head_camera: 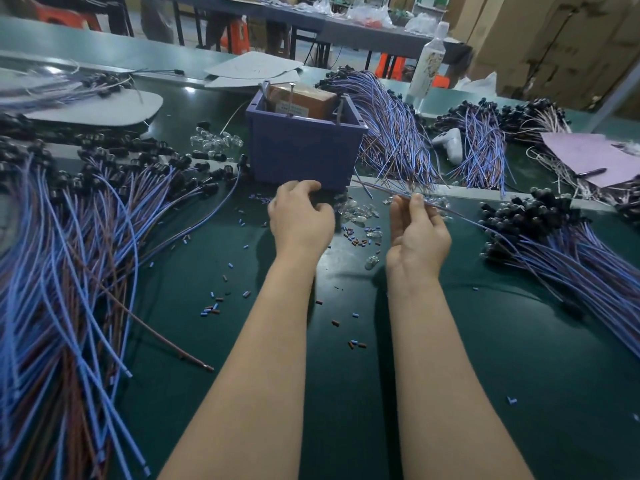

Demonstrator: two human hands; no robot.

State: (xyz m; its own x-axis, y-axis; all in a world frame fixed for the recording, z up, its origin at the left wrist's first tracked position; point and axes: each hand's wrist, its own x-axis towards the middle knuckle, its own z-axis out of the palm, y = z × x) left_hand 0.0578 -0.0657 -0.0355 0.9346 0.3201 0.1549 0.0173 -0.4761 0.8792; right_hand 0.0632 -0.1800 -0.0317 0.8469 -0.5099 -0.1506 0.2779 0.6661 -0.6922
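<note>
Here, the right hand pinches a thin blue-and-brown wire near the scene's centre, above the smooth green table. The left hand has curled fingers just near of the square purple plastic box; whether it holds anything cannot be told. Rounded clear glass bulbs lie between the hands.

Green worktable — dark table, orange stools behind, cardboard boxes right.

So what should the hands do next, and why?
Probably the left hand should pick one from the little pile of clear bulbs right beside it. The right hand already pinches a thin wire, so a bulb looks like the missing piece. The left hand's curled fingers hover by that pile, though whether they hold anything yet is hidden.
</note>
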